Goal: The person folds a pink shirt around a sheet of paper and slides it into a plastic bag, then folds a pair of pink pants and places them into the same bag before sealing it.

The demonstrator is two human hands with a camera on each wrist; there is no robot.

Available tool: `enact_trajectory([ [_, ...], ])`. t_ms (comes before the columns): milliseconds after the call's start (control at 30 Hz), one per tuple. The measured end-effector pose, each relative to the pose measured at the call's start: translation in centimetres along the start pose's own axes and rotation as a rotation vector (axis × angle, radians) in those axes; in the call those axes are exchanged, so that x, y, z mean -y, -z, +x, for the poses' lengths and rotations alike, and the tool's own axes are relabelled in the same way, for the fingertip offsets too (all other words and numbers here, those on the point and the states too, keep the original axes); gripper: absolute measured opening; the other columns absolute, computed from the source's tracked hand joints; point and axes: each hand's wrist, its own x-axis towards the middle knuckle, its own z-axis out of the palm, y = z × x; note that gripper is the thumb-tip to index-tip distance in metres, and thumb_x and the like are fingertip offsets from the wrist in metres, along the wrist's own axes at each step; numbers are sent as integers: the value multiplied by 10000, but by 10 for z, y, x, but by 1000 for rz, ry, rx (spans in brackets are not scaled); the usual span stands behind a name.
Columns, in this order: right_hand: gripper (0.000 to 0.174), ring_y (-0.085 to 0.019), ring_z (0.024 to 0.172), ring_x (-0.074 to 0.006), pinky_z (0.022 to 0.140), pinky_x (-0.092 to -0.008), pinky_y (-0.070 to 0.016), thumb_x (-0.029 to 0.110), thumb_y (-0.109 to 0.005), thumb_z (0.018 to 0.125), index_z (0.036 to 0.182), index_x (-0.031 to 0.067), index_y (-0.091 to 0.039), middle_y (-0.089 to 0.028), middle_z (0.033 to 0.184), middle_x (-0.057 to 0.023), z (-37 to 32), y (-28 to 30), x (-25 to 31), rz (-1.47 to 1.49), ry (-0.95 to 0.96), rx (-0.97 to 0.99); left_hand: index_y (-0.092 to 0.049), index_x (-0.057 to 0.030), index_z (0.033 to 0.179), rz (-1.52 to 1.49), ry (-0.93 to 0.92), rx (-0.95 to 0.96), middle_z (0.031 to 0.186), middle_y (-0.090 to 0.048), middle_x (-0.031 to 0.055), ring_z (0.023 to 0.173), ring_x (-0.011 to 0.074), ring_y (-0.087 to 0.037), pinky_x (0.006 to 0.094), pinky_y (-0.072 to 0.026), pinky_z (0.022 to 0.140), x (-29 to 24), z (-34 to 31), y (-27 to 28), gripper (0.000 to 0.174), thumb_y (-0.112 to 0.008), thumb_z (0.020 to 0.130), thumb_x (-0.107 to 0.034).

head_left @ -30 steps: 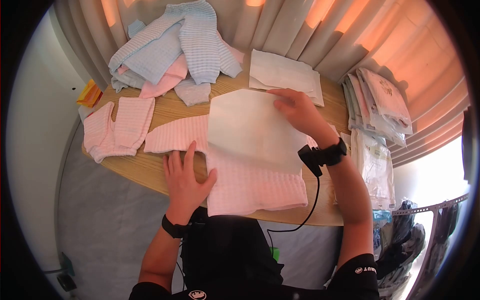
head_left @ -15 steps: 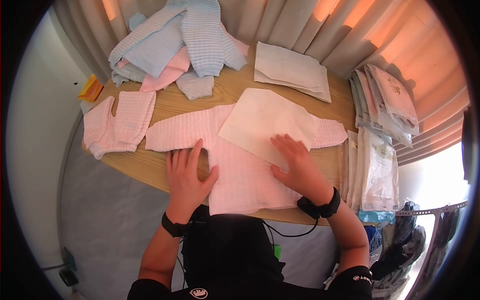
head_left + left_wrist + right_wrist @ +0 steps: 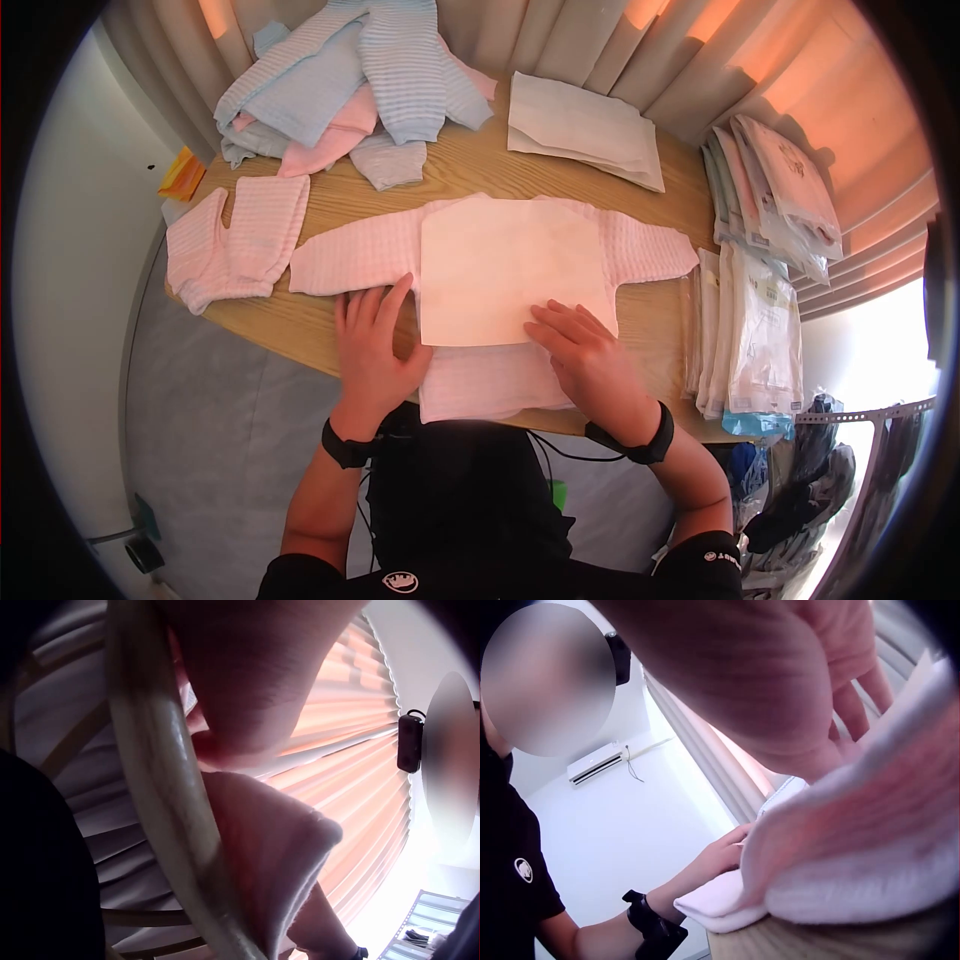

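A pale pink striped knit top (image 3: pixel 350 250) lies spread on the wooden table, sleeves out to both sides. Over its chest lies a flat off-white sheet (image 3: pixel 510 270), squared to the body. My left hand (image 3: pixel 378 345) rests below the left-hand sleeve, fingers spread and thumb near the sheet's lower left corner. At the lower right corner of the sheet, my right hand (image 3: pixel 592 365) lays its loosely extended fingers on it. In the right wrist view, the top's pink hem (image 3: pixel 855 817) curls up in front of the right hand's palm.
Matching pink pants (image 3: pixel 265 235) lie at the left. Behind them is a heap of blue, pink and grey knits (image 3: pixel 400 90). More off-white sheets (image 3: pixel 580 125) lie at the back, and bagged garments (image 3: pixel 765 330) line the table's right side by the curtain.
The right hand has lowered the sheet onto the pink top, and the sheet has turned from a slant to lie straight over the chest. The left hand has stayed in nearly the same place.
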Motion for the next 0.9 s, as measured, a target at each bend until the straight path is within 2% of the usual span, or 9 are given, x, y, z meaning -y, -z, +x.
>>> enact_trajectory([
  [233,316,-524,1165,-314,1001,-452,-414,-6,-524,752,1054,10,-614,-589,1172,-134,-1,-5,1,77,-37,13,-596,-28,1158,-78,-40,22,1158,-556,184,1127,358,-467,506,-231,1076,5,-1,3,428,-542,746,-134],
  [333,312,-516,1174,-320,1007,-457,-406,-3,-527,752,1052,10,-613,-588,1172,-138,-1,-7,-1,73,-49,16,-620,-29,1120,-88,-68,16,1143,-569,169,1101,348,-488,499,-244,1067,3,0,4,398,-581,743,-152],
  [500,313,-494,1191,-330,1017,-458,-394,-16,-534,743,1044,11,-617,-578,1186,-143,-3,-8,-1,98,-65,11,-642,-88,1095,-53,-74,26,1131,-568,121,1096,298,-501,514,-275,1041,1,0,2,426,-701,703,-244],
  [667,361,-464,1214,-318,1035,-434,-369,-32,-557,734,1090,18,-597,-544,1217,-153,-10,-3,-6,116,-78,-32,-635,-64,1085,-32,-88,38,1122,-558,130,1072,308,-505,490,-297,1020,0,0,2,425,-722,701,-223],
  [733,460,-416,1239,-290,1054,-396,-327,-46,-547,757,1209,40,-521,-457,1310,-148,-18,5,-18,383,-365,-298,-635,-69,1084,-18,-82,40,1121,-552,126,1071,305,-503,489,-298,1018,0,0,1,426,-728,701,-231],
  [767,460,-416,1239,-290,1054,-396,-327,-46,-547,757,1209,40,-521,-457,1310,-148,-23,7,-26,383,-365,-297,-633,-70,1088,-13,-86,41,1126,-547,126,1074,303,-501,490,-298,1018,0,0,1,428,-727,703,-232],
  [833,578,-361,1256,-268,1070,-389,-282,-18,-524,797,1352,60,-382,-340,1390,-151,-31,10,-42,1156,-893,-686,-631,-72,1091,-8,-90,41,1131,-542,125,1077,301,-498,490,-298,1018,0,0,1,430,-726,705,-233],
  [867,578,-361,1256,-268,1070,-389,-282,-18,-524,797,1352,60,-382,-340,1390,-151,-34,16,-49,1154,-893,-687,-630,-73,1093,-3,-92,40,1129,-541,126,1076,301,-498,489,-300,1017,0,0,2,430,-726,706,-233],
  [900,613,-351,1261,-270,1073,-402,-275,-2,-524,804,1383,59,-334,-305,1407,-155,-37,22,-55,1440,-980,-677,-629,-73,1094,2,-95,39,1128,-540,127,1076,300,-498,487,-302,1015,0,0,1,430,-725,707,-234],
])
